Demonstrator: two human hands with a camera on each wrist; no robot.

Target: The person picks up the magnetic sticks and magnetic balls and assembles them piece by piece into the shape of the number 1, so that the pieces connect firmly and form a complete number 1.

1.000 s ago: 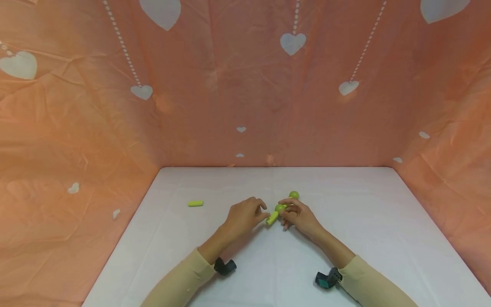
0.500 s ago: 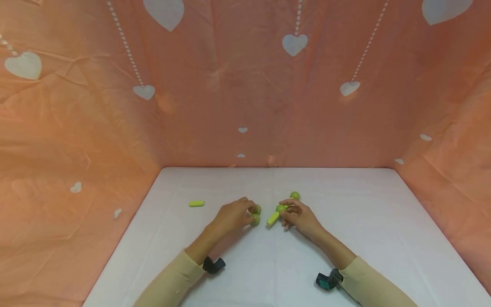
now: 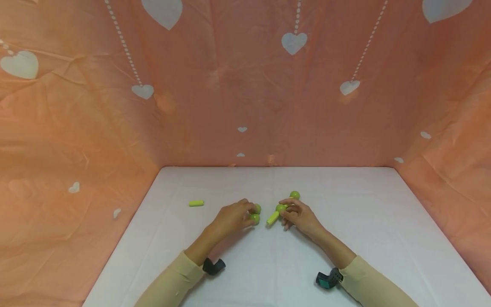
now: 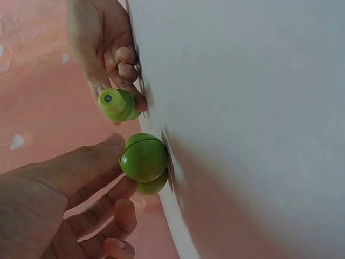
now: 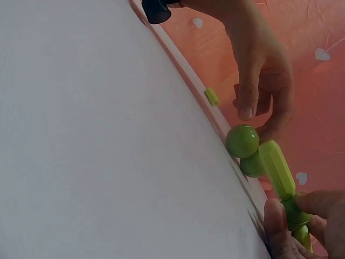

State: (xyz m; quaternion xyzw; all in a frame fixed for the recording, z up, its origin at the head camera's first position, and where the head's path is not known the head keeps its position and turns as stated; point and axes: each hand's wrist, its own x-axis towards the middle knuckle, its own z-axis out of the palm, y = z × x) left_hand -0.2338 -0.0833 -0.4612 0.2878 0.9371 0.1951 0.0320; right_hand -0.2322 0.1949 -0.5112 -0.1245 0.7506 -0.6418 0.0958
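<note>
My left hand (image 3: 232, 216) holds two green balls (image 4: 144, 157) with the thumb at one side and the fingers at the other. The balls sit against each other on the white table, as the right wrist view shows. With thumb and fingers my right hand (image 3: 301, 216) pinches a green ball (image 3: 281, 208) that joins yellow-green sticks. One stick (image 5: 277, 168) points toward the left hand; its end has a small round grey inset in the left wrist view. Another green ball (image 3: 294, 195) tops the far end of this piece, whose middle is partly hidden by the fingers.
A loose yellow-green stick (image 3: 196, 204) lies on the table (image 3: 368, 221), left of the left hand. An orange curtain (image 3: 245, 85) with white hearts stands behind and along both sides. Black wrist cameras (image 3: 214, 266) are strapped at both wrists.
My left hand has drawn back leftward from the stick's end, and the two green balls now show at its fingertips. The right hand has kept its hold on the joined piece, unmoved.
</note>
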